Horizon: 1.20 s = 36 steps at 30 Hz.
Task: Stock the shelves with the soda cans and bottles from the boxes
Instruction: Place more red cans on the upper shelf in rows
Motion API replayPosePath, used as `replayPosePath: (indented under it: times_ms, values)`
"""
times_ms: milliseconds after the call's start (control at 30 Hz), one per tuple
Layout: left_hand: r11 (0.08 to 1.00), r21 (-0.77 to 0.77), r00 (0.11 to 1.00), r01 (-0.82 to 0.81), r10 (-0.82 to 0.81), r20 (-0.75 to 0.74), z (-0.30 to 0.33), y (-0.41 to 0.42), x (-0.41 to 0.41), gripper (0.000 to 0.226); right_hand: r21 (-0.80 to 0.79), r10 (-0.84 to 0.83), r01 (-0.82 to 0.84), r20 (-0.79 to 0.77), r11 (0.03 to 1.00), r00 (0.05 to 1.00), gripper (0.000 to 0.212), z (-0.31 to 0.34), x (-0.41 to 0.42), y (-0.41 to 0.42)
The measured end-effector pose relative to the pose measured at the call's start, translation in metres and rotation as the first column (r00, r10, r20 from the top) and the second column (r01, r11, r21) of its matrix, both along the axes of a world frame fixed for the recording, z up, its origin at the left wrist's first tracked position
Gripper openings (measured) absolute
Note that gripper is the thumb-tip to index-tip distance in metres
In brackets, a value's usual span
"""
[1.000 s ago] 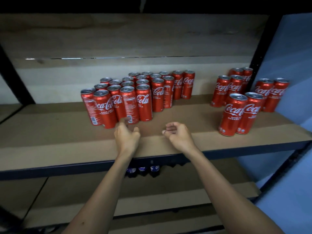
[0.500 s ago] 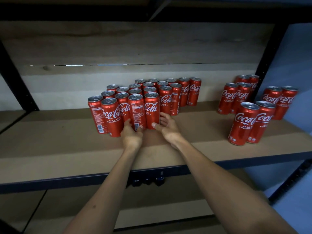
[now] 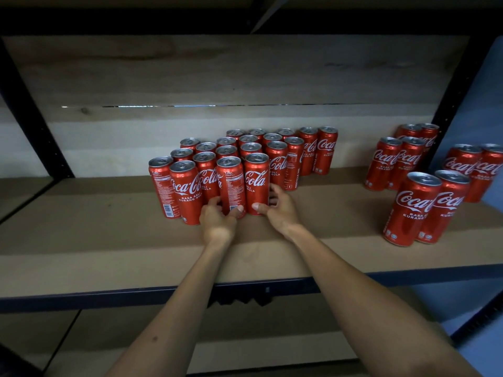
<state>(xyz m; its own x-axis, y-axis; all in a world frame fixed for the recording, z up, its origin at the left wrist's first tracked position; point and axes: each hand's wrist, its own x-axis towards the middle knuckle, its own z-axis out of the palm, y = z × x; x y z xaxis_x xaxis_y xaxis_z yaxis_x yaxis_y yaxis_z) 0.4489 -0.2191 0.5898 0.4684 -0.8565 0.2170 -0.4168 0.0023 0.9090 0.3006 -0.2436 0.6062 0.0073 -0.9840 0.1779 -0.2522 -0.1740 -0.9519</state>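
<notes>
Head camera, looking forward and down at a brown shelf (image 3: pixel 109 240) in a dark metal rack. Two bare arms reach in from below.

A tight block of red soda cans (image 3: pixel 245 156) stands upright in slanted rows at the middle of the shelf, running back toward the wooden rear panel (image 3: pixel 217 72). The left hand (image 3: pixel 217 221) curls round the base of one front can (image 3: pixel 231 183), thumb on its near face and fingers wrapped behind its left side. The right hand (image 3: pixel 280 210) grips the neighbouring front can (image 3: pixel 257 180) the same way, thumb pressed low on its front and fingers round its right side. The two cans touch each other and the block behind them.

A smaller group of cans (image 3: pixel 419 202) stands well apart at the right end of the shelf, near the rack post (image 3: pixel 449 104) and a blue wall (image 3: pixel 476 148). Dark bottle tops (image 3: pixel 239 300) barely show beneath the shelf edge, too dim to identify. No boxes are in view.

The step in hand looks like setting or squaring up the two front cans against the block. The next move probably calls for a light, even push so both sit flush without toppling the rows, then letting go and drawing the hands back for more stock.
</notes>
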Motion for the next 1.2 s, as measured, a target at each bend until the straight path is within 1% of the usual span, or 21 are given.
replayPosePath:
  times_ms: [100,200,300,367,433,467,533,600,700,800,867,933,1000,1033,1100,1200]
  values:
    - [0.998,0.004,0.998,0.055,-0.055,-0.001,-0.003,-0.001,0.001,0.056,0.009,0.051,-0.051,-0.006,0.999,0.999,0.062,0.001,-0.007,0.001]
    - [0.994,-0.011,0.994,0.109,-0.110,-0.005,-0.001,-0.001,0.000,0.049,0.015,0.063,-0.063,0.020,0.998,0.998,0.061,0.000,-0.011,0.001]
    - [0.992,-0.016,0.990,0.123,-0.124,-0.066,0.002,0.003,-0.003,0.047,0.022,0.081,-0.083,0.062,0.996,0.995,0.063,0.001,-0.014,0.003]
    - [0.987,-0.018,0.981,0.157,-0.158,-0.113,0.003,0.006,-0.004,0.050,0.023,0.099,-0.101,0.057,0.995,0.993,0.061,0.001,-0.018,0.005]
    - [0.967,-0.057,0.951,0.250,-0.256,-0.174,0.002,0.007,-0.003,0.051,0.027,0.110,-0.112,0.064,0.993,0.992,0.059,0.000,-0.020,0.007]
    - [0.949,-0.078,0.928,0.305,-0.314,-0.200,0.001,0.008,-0.002,0.055,0.030,0.111,-0.113,0.063,0.993,0.992,0.059,-0.001,-0.021,0.008]
    - [0.925,-0.100,0.904,0.366,-0.379,-0.197,-0.002,0.007,0.000,0.065,0.027,0.114,-0.116,0.065,0.993,0.991,0.058,-0.001,-0.021,0.010]
    - [0.927,-0.102,0.912,0.361,-0.374,-0.167,-0.006,0.005,0.002,0.066,0.025,0.119,-0.121,0.068,0.992,0.991,0.058,-0.002,-0.022,0.010]
    - [0.949,-0.078,0.938,0.306,-0.315,-0.148,-0.008,0.004,0.002,0.067,0.017,0.133,-0.135,0.064,0.991,0.989,0.058,-0.003,-0.023,0.011]
    - [0.970,-0.034,0.967,0.239,-0.242,-0.086,-0.007,0.004,0.002,0.072,0.011,0.134,-0.134,0.049,0.991,0.990,0.067,-0.003,-0.020,0.011]
    - [0.972,-0.031,0.971,0.231,-0.233,-0.056,-0.005,0.006,0.003,0.073,0.013,0.118,-0.119,0.062,0.993,0.991,0.068,-0.003,-0.018,0.010]
    - [0.963,-0.045,0.960,0.266,-0.269,-0.084,-0.002,0.009,0.001,0.068,0.019,0.113,-0.115,0.073,0.993,0.991,0.068,-0.002,-0.018,0.011]
    - [0.934,-0.085,0.921,0.346,-0.355,-0.158,0.002,0.014,-0.001,0.066,0.025,0.118,-0.120,0.075,0.992,0.990,0.067,-0.002,-0.020,0.012]
    - [0.923,-0.102,0.908,0.371,-0.383,-0.170,0.002,0.015,-0.001,0.066,0.025,0.120,-0.122,0.072,0.992,0.990,0.066,-0.003,-0.021,0.012]
    - [0.923,-0.111,0.908,0.369,-0.384,-0.170,0.002,0.015,-0.001,0.068,0.025,0.121,-0.123,0.069,0.992,0.990,0.066,-0.003,-0.023,0.013]
    - [0.950,-0.089,0.926,0.301,-0.313,-0.210,0.005,0.016,-0.002,0.068,0.033,0.136,-0.138,0.054,0.990,0.989,0.067,-0.002,-0.023,0.015]
